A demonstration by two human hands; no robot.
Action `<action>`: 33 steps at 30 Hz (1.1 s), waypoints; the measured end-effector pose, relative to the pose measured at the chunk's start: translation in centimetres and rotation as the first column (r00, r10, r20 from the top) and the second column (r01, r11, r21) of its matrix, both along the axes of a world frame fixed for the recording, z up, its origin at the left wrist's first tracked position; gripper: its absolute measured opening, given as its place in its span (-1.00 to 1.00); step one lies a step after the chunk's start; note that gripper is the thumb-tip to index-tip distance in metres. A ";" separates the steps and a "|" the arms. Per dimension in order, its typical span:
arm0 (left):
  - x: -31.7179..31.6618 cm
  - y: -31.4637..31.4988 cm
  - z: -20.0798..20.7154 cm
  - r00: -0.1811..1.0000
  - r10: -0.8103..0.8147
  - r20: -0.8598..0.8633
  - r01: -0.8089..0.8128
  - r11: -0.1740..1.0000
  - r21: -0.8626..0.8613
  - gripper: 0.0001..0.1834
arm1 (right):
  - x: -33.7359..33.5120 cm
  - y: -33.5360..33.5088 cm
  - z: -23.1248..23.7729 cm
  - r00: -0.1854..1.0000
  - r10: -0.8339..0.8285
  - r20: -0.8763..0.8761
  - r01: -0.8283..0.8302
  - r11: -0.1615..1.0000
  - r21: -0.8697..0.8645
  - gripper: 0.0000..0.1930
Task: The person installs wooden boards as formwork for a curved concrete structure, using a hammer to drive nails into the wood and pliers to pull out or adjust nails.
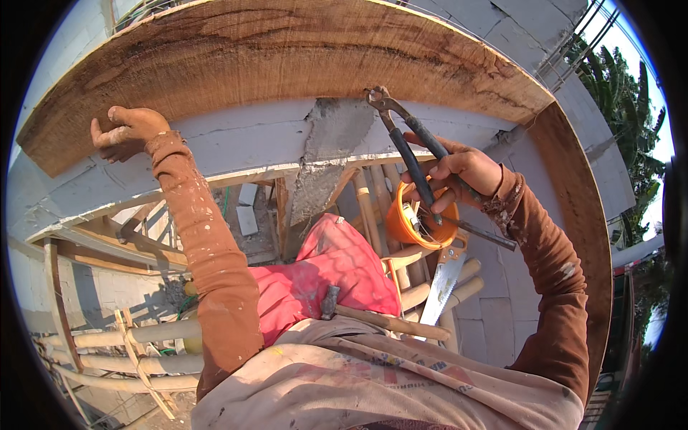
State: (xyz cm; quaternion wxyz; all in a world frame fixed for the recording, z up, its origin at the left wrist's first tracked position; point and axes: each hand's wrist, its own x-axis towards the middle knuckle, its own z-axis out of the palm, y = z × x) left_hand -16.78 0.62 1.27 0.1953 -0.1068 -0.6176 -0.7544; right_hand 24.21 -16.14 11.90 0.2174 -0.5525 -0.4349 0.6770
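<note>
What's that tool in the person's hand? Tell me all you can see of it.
Pincers, with a worn, brownish metal head, two stubby curved jaws, a pivot, and long dark-sleeved handles spread apart. The nearer handle ends in a bare tip. The right hand grips them, fingers around the handles. They slant, head up and leftward in the picture, by the wooden board's lower edge; whether they touch it is unclear.

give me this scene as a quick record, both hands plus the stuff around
left hand: fingers curled, before the wooden plank; whether it holds anything is unclear
right hand: gripping pincers
pincers: dark handles spread apart
bucket: orange, below the right hand
hand saw: beside the bucket
hammer: crosswise at the person's lap
</note>
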 end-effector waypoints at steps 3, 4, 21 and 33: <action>1.2 -0.6 0.9 1.000 -0.006 -0.009 0.007 1.000 0.030 -0.58 | -0.9 0.1 1.0 0.998 0.028 0.052 -0.029 0.999 0.024 -0.27; 1.6 -0.6 0.9 1.000 -0.023 -0.002 0.023 0.999 0.039 -0.58 | -1.1 0.0 1.1 0.998 0.034 0.056 -0.036 0.999 0.034 -0.27; 2.5 -0.7 1.8 0.990 0.039 -0.135 -0.026 0.995 0.096 -0.60 | -1.4 1.1 3.7 0.957 -0.120 -0.263 0.036 0.952 -0.304 -0.51; 2.9 -0.7 2.0 0.988 0.016 -0.156 0.004 0.992 0.126 -0.58 | -6.8 2.3 9.7 0.266 0.330 0.906 -0.448 0.874 -0.187 -0.46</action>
